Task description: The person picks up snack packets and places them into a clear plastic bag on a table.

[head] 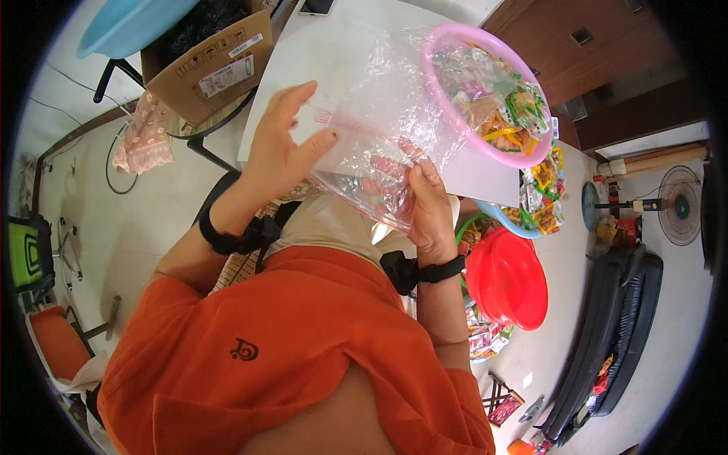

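A large clear plastic bag (pixel 375 114) spreads over the white table's edge and reaches up to a pink plastic basin (pixel 489 34). My right hand (pixel 426 199) grips the bag's near right corner, with some fingers showing through the film. On the left, my left hand (pixel 284 136) is spread, fingers apart, beside the bag's left edge; its thumb lies close to the film, and whether it touches cannot be told. Inside the basin are many small packets of food (pixel 517 108), partly covered by clear film.
A cardboard box (pixel 216 68) and a light blue basin (pixel 133 23) stand at the upper left. A phone (pixel 316 6) lies on the white table (pixel 296 51). Right of me are red basins (pixel 512 278), a blue basin (pixel 509 222) with packets, and a black sofa (pixel 603 335).
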`<act>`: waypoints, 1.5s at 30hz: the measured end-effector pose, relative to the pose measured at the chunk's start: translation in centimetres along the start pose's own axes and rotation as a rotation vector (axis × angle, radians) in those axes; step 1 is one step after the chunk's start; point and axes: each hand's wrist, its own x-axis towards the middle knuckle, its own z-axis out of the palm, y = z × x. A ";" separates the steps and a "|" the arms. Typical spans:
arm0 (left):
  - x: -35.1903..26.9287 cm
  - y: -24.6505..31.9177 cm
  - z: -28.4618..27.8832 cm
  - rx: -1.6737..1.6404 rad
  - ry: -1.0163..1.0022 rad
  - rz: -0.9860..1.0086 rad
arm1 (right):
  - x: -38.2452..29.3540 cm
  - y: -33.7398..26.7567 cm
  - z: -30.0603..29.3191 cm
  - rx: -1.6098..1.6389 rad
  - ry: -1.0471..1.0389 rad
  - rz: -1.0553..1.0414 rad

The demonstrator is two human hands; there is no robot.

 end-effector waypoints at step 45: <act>2.7 -8.6 -5.5 -0.782 -0.204 -0.849 | 1.6 2.3 -5.6 -0.116 0.311 -0.224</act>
